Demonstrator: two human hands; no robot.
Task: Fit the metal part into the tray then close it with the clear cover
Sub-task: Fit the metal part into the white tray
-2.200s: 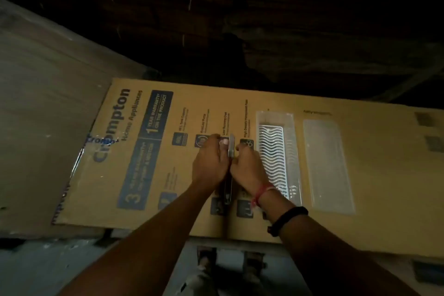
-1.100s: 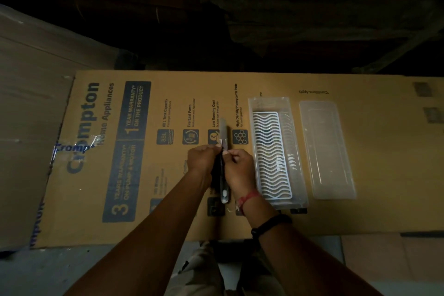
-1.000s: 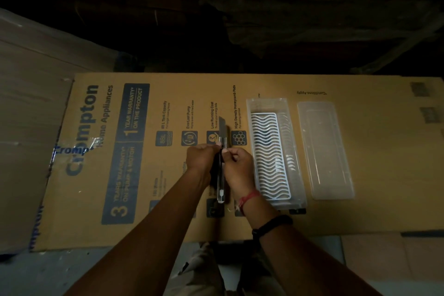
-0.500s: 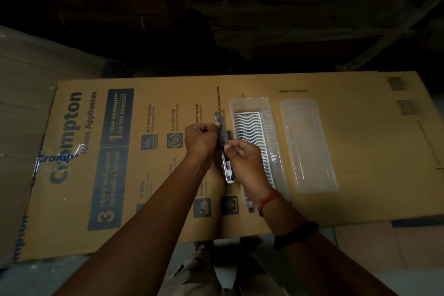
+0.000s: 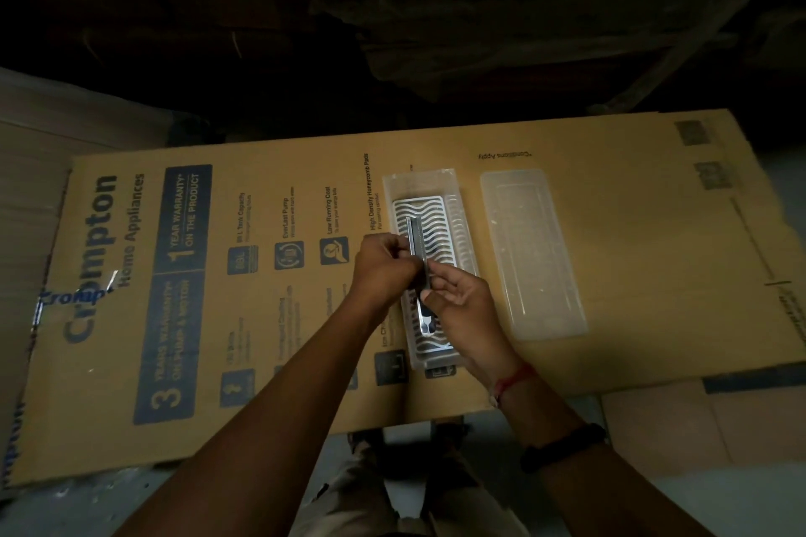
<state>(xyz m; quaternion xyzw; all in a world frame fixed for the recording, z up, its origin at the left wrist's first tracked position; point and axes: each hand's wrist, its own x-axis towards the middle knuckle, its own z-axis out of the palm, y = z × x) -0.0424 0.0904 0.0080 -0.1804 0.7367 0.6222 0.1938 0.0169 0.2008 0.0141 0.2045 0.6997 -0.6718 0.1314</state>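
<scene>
Left hand (image 5: 384, 264) and right hand (image 5: 458, 301) both clamped on long metal part (image 5: 418, 246), held over tray (image 5: 429, 187); clear cover (image 5: 534, 253) just beside tray on cardboard (image 5: 305, 170).

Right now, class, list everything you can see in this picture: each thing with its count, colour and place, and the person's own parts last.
Flattened printed cardboard box: one, brown with blue print, covering the work surface.
Clear plastic tray with white wavy insert: one, mid-cardboard, partly under the hands.
Clear plastic cover: one, transparent, lying right of the tray, apart from it.
Long shiny metal part: one, silver, held lengthwise over the tray.
Left hand: fingers gripping the part.
Right hand: fingers gripping the part; red thread and black band on wrist.
</scene>
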